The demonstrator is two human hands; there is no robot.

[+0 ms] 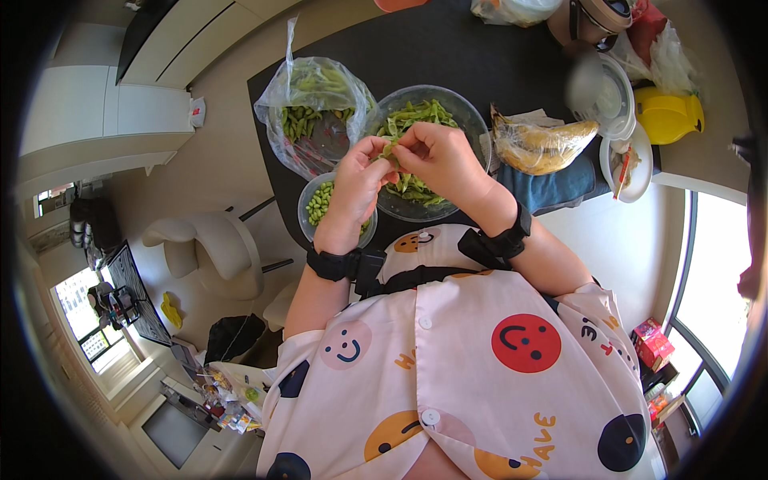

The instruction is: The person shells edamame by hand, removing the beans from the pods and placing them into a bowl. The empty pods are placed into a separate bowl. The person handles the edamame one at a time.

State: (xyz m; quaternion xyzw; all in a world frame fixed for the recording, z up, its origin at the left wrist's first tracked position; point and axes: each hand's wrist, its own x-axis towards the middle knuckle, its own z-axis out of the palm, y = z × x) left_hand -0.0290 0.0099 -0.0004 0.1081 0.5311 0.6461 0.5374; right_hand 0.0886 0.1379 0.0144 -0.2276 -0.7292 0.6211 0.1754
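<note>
My left hand (360, 180) and my right hand (441, 159) meet over the bowls, their fingertips pinching one green bean pod (389, 150) between them. Below and beyond the right hand is a large clear plastic bowl (480, 129) heaped with green pods (420, 114). A smaller clear bowl (305, 219) sits partly under my left wrist and holds shelled green beans (319, 201). To the left of the large bowl, an open clear plastic bag (273, 129) contains more whole pods (298, 123). Each wrist wears a black strap with a device.
Plastic-wrapped bananas (543, 147) lie on the dark table (408, 45), right of the large bowl, near a folded blue cloth (546, 183). Farther right are a white plate (642, 174), a clear lidded container (615, 99) and a yellow object (669, 117). A beige chair (207, 252) stands left of the table.
</note>
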